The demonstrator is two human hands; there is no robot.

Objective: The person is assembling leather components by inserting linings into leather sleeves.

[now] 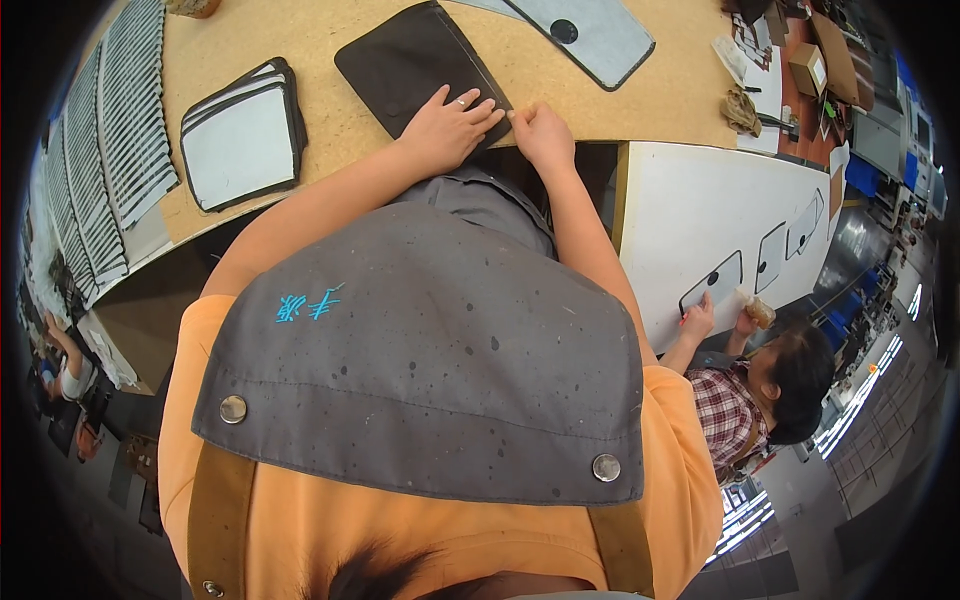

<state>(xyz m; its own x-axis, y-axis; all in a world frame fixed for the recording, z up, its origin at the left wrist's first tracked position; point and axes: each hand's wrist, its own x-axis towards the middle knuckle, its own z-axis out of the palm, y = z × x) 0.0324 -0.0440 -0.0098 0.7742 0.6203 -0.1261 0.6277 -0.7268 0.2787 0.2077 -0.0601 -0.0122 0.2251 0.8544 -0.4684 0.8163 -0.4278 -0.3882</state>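
Head view, looking down over my grey apron (420,360) and orange shirt (300,520).

Left hand (448,128): lies flat on the near end of a dark brown leather panel (415,60), fingers spread and released, palm pressing down. Nothing is grasped; there is a ring on one finger.

Right hand (543,135): just beside the left, at the panel's near right corner. The fingers are curled in with the tips at the panel's edge. I cannot tell whether they pinch the edge or only rest against it.

Leather panel: rounded rectangle, lying flat on the chipboard worktable (330,30), its long axis running away from me and to the left, its near end close to the table's front edge.

Other items on the table:
- A stack of similar panels (243,135) with white faces and dark borders, left of my hands, well apart from them.
- Long rows of overlapped grey-white pieces (110,140) along the far left edge.
- A grey panel with a round dark hole (585,30), beyond and to the right of the brown panel, apart from it.

To my right, a white table (700,210) carries three white panels with dark outlines (770,255). A second person in a checked shirt (730,410) has one hand (697,320) on the nearest of these.
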